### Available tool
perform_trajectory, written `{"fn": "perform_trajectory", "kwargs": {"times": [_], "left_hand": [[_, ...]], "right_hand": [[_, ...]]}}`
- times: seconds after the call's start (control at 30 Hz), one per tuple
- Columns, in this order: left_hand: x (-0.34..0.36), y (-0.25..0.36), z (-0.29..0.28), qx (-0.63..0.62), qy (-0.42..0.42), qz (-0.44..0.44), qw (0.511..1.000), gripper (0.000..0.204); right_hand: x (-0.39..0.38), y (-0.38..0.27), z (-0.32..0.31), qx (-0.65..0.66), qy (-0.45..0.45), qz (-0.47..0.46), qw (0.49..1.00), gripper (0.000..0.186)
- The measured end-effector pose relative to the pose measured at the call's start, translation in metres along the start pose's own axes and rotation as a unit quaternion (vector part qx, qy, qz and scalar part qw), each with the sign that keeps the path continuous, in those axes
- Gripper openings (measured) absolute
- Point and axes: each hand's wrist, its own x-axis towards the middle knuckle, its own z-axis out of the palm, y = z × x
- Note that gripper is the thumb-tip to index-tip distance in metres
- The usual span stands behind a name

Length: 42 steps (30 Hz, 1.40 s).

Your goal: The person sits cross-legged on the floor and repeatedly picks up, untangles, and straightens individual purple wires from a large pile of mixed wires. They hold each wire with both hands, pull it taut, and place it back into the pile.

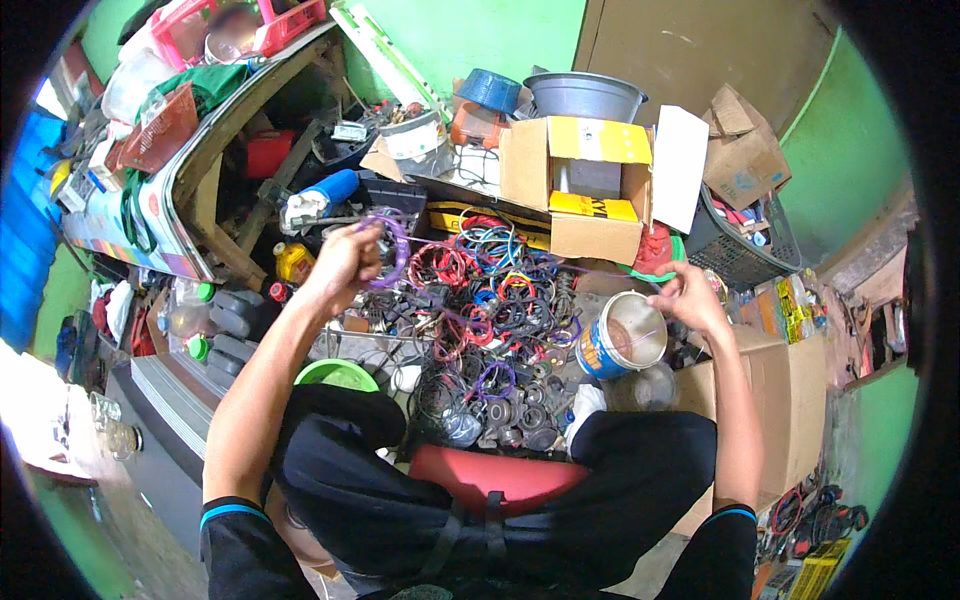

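My left hand [347,262] is closed round a loose coil of purple wire [402,252], raised over the left side of a heap of cables. From the coil a thin strand runs across to my right hand [690,300], whose fingers are pinched together on it. Beneath the strand lies the heap of tangled red, blue and black cables [500,290]. Another purple coil [495,380] rests nearer me, by several dark round metal parts [520,415]. Just below my right hand a white and blue bucket [622,338] leans with its mouth toward me.
An open cardboard box [590,235] stands behind the heap, beside a grey basin [585,97]. A dark plastic crate [745,240] is at the right. A green bowl [338,375] and capped bottles [235,315] sit at the left. A red seat [498,478] shows between my legs.
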Motion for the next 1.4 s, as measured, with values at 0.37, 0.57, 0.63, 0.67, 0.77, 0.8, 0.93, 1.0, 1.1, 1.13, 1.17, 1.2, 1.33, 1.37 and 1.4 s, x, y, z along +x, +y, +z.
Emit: {"fn": "perform_trajectory", "kwargs": {"times": [0.37,0.57,0.63,0.67,0.77,0.8,0.93,1.0,1.1,1.13,1.17,1.2,1.33,1.37,1.4], "left_hand": [[-0.032,-0.017,0.094,0.002,-0.031,-0.079,0.996,0.013],[-0.033,-0.033,0.094,-0.027,-0.081,-0.119,0.989,0.016],[-0.037,-0.026,0.098,-0.019,-0.103,-0.156,0.982,0.020],[-0.037,-0.024,0.099,-0.015,-0.113,-0.175,0.978,0.022],[-0.026,-0.020,0.077,-0.015,-0.144,-0.119,0.982,0.027],[-0.023,-0.016,0.072,-0.027,-0.123,-0.109,0.986,0.029],[-0.017,-0.001,0.064,-0.017,-0.107,-0.051,0.993,0.031],[-0.021,0.002,0.052,-0.059,-0.100,-0.054,0.992,0.031],[-0.026,0.005,0.058,-0.075,-0.105,-0.063,0.990,0.030],[-0.029,0.004,0.064,-0.070,-0.098,-0.064,0.991,0.030],[-0.029,0.002,0.070,-0.060,-0.101,-0.064,0.991,0.030],[-0.030,0.001,0.077,-0.053,-0.109,-0.070,0.990,0.030],[-0.035,-0.002,0.086,-0.061,-0.129,-0.089,0.986,0.031],[-0.037,-0.004,0.084,-0.063,-0.133,-0.088,0.985,0.031],[-0.042,-0.003,0.093,-0.056,-0.112,-0.089,0.988,0.030]], "right_hand": [[-0.047,-0.128,0.111,0.177,-0.051,-0.373,0.909,0.045],[-0.035,-0.123,0.109,0.220,-0.183,-0.286,0.914,0.021],[-0.028,-0.116,0.105,0.273,-0.265,-0.227,0.896,0.019],[-0.025,-0.113,0.099,0.230,-0.229,-0.214,0.921,0.017],[0.018,-0.073,0.092,0.196,-0.049,-0.131,0.971,0.017],[0.031,-0.055,0.080,0.195,0.010,-0.121,0.973,0.020],[0.058,0.069,0.034,-0.094,0.148,0.058,0.983,0.028],[0.047,0.064,0.026,-0.151,0.130,0.125,0.972,0.026],[0.032,0.029,0.030,-0.142,0.161,0.025,0.976,0.027],[0.026,-0.001,0.029,-0.140,0.138,0.003,0.980,0.028],[0.026,-0.007,0.034,-0.135,0.191,-0.103,0.967,0.030],[0.025,-0.019,0.038,-0.125,0.227,-0.166,0.951,0.032],[-0.010,-0.101,0.063,0.109,0.111,-0.371,0.915,0.010],[-0.023,-0.120,0.071,0.203,-0.008,-0.348,0.915,0.011],[-0.036,-0.133,0.077,0.228,-0.097,-0.320,0.914,0.016]]}}
